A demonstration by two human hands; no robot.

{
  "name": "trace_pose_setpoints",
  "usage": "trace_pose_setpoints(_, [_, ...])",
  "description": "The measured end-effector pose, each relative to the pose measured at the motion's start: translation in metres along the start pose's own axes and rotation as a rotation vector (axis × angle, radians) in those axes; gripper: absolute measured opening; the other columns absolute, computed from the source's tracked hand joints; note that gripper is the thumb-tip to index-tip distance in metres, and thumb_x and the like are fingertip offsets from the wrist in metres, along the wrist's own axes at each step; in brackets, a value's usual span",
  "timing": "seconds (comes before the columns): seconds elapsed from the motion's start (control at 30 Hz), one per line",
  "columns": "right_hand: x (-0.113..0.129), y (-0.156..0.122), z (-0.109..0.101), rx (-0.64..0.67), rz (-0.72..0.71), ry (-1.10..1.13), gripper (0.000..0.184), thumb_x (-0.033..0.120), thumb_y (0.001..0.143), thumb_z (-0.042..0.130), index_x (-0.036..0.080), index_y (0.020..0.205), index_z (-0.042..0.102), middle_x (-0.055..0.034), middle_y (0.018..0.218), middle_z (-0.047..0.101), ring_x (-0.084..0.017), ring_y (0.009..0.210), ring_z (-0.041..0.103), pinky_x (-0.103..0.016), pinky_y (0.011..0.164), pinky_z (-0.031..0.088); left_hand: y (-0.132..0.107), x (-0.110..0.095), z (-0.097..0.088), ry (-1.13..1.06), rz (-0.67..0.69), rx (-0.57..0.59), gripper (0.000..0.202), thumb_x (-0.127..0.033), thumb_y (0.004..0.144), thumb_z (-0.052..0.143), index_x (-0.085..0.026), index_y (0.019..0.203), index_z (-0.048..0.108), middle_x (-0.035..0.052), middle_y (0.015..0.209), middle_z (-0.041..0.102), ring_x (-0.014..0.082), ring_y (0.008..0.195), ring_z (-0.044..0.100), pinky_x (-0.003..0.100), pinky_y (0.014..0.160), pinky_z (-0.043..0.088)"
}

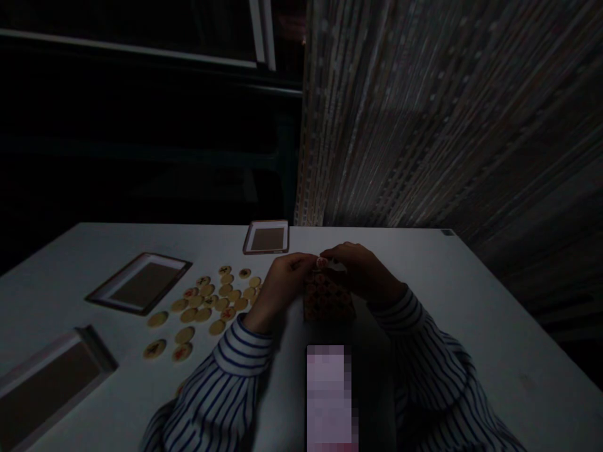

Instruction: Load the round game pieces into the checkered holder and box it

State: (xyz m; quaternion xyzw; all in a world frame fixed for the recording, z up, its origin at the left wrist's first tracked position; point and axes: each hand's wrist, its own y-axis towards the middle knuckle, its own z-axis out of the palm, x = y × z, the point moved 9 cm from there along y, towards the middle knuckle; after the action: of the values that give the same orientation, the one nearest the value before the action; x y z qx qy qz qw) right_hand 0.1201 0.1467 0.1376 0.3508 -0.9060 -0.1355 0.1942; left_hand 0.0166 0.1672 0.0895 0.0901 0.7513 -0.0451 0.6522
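Note:
A small round chess piece [321,263] with a red character is pinched between the fingertips of both my hands. My left hand [287,279] reaches it from the left, thumb and fingers pressed together. From the right comes my right hand [360,273], its fingers curled and partly in shadow. Just below them lies a dark block of small round pieces in rows [327,298], marked in red; the right hand covers part of it. Left of my left hand, larger pale xiangqi pieces [207,301] are scattered, several face up with red or black characters.
On the white table [471,326], shallow trays or lids lie at the left: one at the back [266,238], one in the middle [141,282], one at the near left [51,383]. A lit phone [330,395] lies in front of me. A string curtain [400,113] hangs behind.

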Motion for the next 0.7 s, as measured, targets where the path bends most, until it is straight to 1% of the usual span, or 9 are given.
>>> trace_pose_setpoints(0.2, [0.0,-0.001,-0.001,0.006,0.007,-0.043,0.023,0.032,0.085,0.048,0.018,0.1,0.058,-0.0047,0.089,0.064,-0.015,0.08,0.053,-0.028,0.07,0.034,0.001,-0.002,0.0,0.065,0.032,0.017,0.026,-0.032,0.076,0.051,-0.014,0.085,0.068,0.0051,0.082,0.069,0.017,0.079,0.061,0.028,0.071,0.046])
trace_pose_setpoints(0.37, [-0.011,-0.004,-0.001,0.031,0.036,-0.112,0.023,0.031,0.082,0.051,0.018,0.1,0.058,-0.0052,0.091,0.065,-0.016,0.081,0.055,-0.028,0.071,0.035,0.003,0.001,-0.009,0.206,0.073,-0.04,0.028,-0.034,0.076,0.05,-0.015,0.086,0.067,0.0045,0.082,0.069,0.0171,0.078,0.061,0.027,0.07,0.045])
trace_pose_setpoints(0.53, [-0.03,-0.008,-0.001,0.104,0.107,-0.179,0.023,0.032,0.082,0.049,0.018,0.097,0.06,-0.005,0.087,0.066,-0.016,0.077,0.057,-0.026,0.068,0.037,0.004,0.001,-0.015,0.412,0.104,-0.07,0.03,-0.037,0.078,0.046,-0.016,0.084,0.067,0.0044,0.081,0.069,0.0178,0.076,0.061,0.027,0.068,0.044])
trace_pose_setpoints(0.7, [-0.043,-0.012,0.004,0.205,0.187,-0.225,0.024,0.034,0.084,0.046,0.02,0.095,0.061,-0.0048,0.086,0.067,-0.015,0.074,0.058,-0.025,0.063,0.037,0.002,-0.001,-0.016,0.679,0.105,-0.039,0.03,-0.034,0.081,0.041,-0.018,0.085,0.066,0.005,0.083,0.069,0.0185,0.078,0.061,0.026,0.066,0.041])
